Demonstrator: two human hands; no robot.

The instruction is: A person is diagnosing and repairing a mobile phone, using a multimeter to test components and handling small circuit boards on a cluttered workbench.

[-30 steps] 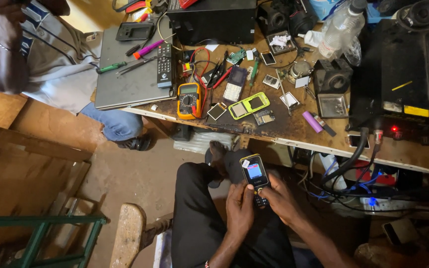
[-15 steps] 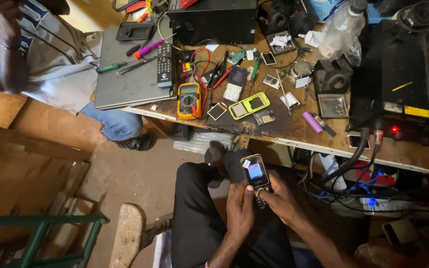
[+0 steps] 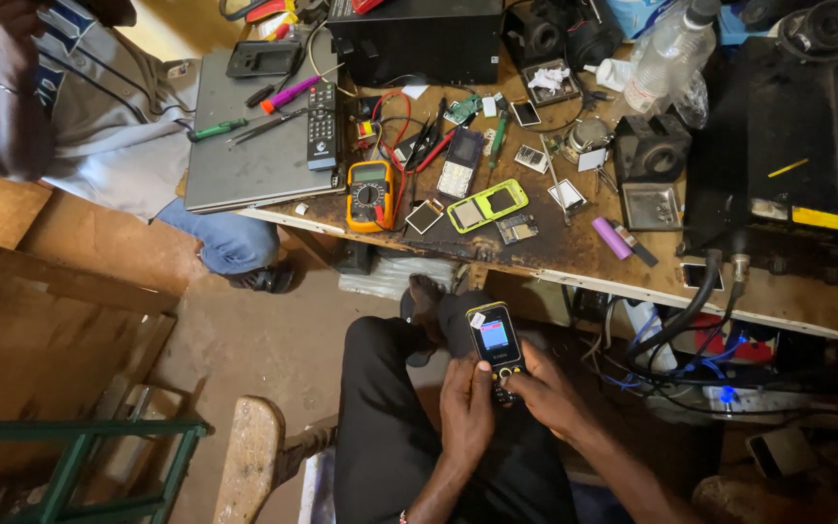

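Note:
I hold a small black keypad phone [image 3: 495, 343] with a yellow rim and a lit screen over my lap, below the workbench edge. My left hand [image 3: 466, 403] grips its lower left side. My right hand [image 3: 547, 390] grips its lower right side, thumb on the keys. My legs in dark trousers [image 3: 390, 427] are beneath both hands.
The cluttered wooden workbench [image 3: 574, 262] carries an orange multimeter [image 3: 369, 195], a yellow-green phone frame [image 3: 488, 206], a grey laptop [image 3: 244, 146], a remote [image 3: 321, 126], screwdrivers, a water bottle [image 3: 666, 49] and black equipment boxes [image 3: 788, 165]. Another person [image 3: 70, 107] sits at upper left. Cables hang under the bench.

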